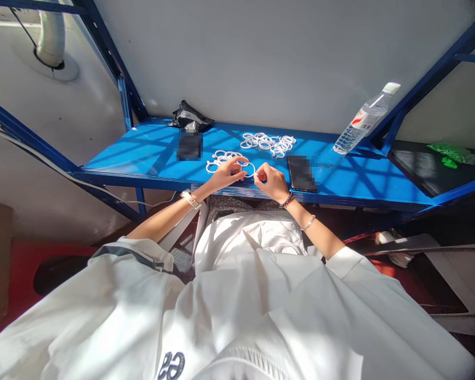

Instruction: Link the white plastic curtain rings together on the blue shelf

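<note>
My left hand [228, 173] and my right hand [272, 181] meet over the front edge of a blue shelf [142, 153]. Together they pinch one white plastic ring [250, 170] between their fingertips. Just behind my left hand lies a small cluster of white rings [221, 157]. A larger heap of white rings [268, 142] rests farther back on the shelf. A watch sits on my left wrist, and my right wrist has a bead bracelet on it.
A dark phone [301, 172] lies right of my right hand. A clear water bottle [363, 120] leans at the shelf's right end. A black bag [190, 117] and a blurred dark item [189, 145] sit at the back left. Blue frame bars rise on both sides.
</note>
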Tool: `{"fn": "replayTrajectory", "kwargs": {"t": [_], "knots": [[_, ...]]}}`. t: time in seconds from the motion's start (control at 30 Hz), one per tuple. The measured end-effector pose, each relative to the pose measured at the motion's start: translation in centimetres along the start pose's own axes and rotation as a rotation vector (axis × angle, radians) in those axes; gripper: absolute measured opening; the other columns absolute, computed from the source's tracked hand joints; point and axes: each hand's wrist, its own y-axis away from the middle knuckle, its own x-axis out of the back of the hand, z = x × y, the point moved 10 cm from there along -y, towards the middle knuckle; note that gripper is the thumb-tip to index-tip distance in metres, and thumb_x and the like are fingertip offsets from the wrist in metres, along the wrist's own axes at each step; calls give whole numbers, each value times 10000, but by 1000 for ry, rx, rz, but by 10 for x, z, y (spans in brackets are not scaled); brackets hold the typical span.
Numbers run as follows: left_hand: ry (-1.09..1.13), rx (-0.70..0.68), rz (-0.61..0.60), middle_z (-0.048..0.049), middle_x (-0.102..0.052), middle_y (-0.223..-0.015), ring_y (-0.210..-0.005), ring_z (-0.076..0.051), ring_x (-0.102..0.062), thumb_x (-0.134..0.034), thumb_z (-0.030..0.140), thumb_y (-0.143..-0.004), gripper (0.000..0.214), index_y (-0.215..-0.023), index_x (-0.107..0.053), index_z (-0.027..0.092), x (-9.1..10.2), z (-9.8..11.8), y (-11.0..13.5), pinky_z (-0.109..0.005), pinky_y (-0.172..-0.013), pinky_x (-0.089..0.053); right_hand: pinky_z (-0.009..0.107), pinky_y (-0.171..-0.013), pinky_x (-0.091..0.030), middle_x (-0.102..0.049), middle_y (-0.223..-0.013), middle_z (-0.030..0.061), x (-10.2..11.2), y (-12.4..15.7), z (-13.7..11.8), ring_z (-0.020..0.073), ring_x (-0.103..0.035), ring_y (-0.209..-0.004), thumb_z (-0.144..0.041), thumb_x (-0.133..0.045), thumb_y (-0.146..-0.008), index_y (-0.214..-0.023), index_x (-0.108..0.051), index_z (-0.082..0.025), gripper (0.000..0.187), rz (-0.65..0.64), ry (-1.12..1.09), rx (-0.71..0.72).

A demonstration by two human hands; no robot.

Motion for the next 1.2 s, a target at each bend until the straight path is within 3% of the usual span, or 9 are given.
{"fn": "replayTrajectory", "kwargs": {"t": [0.43, 1.2], "knots": [[13, 1, -24, 22, -584, -662, -656, -147, -597, -724, 478, -797, 527, -1209, -559, 195, -1, 7, 2, -244, -565, -430, 285, -612, -378, -622, -694, 12, 2, 0, -3, 187, -591, -683, -257, -505, -863, -854, -551, -228, 54, -13, 56, -9], [-88, -13, 24, 34, -608, -644, -557, -119, -534, -745, 540, -771, 513, -1106, -566, 195, 0, -4, 1, -268, -599, -433, 268, -638, -393, -644, -708, 11, -3, -1, 0, 174, -608, -698, -225, -542, -846, -839, -576, -222, 35, -40, 59, -26]]}}
